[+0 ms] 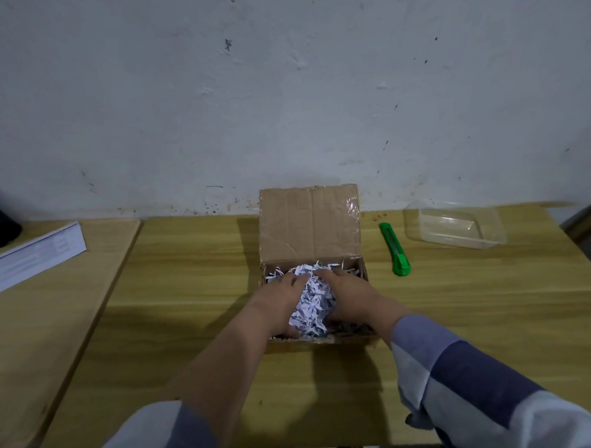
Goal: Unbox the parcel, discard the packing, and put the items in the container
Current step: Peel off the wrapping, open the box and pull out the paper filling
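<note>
Fingers of the left hand (280, 300) and right hand (350, 297) are curled around a wad of shredded paper (312, 301), gathered inside the cardboard box (309, 223). Packing removal is judged under way; a joint lift is called for next. Flap raised toward the table's far edge, the box's long axis is seen near-to-far. Farther right lie a green cutter (395, 248) and the clear container (456, 225).

Open cardboard box (309, 223) — flap upright, filled with white shredded paper (312, 302) — with clear plastic container (455, 228) well right.
</note>
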### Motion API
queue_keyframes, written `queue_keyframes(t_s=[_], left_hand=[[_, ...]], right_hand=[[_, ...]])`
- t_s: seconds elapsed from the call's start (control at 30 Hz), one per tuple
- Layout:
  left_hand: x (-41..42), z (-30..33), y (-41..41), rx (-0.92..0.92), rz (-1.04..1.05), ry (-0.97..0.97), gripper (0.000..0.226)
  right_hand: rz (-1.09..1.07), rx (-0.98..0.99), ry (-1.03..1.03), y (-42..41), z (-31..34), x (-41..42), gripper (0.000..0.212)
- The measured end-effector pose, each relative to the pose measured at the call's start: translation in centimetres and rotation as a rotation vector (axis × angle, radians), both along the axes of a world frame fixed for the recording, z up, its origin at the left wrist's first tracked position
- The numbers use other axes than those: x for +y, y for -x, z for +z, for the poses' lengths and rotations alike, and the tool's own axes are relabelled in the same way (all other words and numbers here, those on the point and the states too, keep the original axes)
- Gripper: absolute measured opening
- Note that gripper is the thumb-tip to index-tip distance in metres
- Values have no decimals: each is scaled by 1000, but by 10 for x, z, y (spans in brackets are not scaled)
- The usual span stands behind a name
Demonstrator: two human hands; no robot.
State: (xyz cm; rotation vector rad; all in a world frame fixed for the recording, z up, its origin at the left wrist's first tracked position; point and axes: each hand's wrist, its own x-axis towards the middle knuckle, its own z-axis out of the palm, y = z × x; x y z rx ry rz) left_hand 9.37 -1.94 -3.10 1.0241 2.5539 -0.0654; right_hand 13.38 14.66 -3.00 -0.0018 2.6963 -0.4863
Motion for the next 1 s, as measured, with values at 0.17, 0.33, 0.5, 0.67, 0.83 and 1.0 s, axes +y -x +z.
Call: queue_keyframes(t_s=[0.17,0.33,0.5,0.67,0.83,1.0], left_hand=[[-2,-2,-3,-6,42,-84,104],[-7,1,-9,5,75,-197,92],[-12,12,-19,36,98,-284,90],[-13,33,-26,116,90,-407,90],[15,64,-35,145,43,-481,91],[68,80,-51,120,-17,-511,90]], right_hand=[[-67,60,41,-2,-3,-2,81],[-145,106,129,-9,-4,-2,74],[-193,171,217,-20,13,-7,70],[-215,272,214,-31,47,-3,72],[-282,356,203,-50,76,23,73],[-339,406,199,-74,92,72,69]])
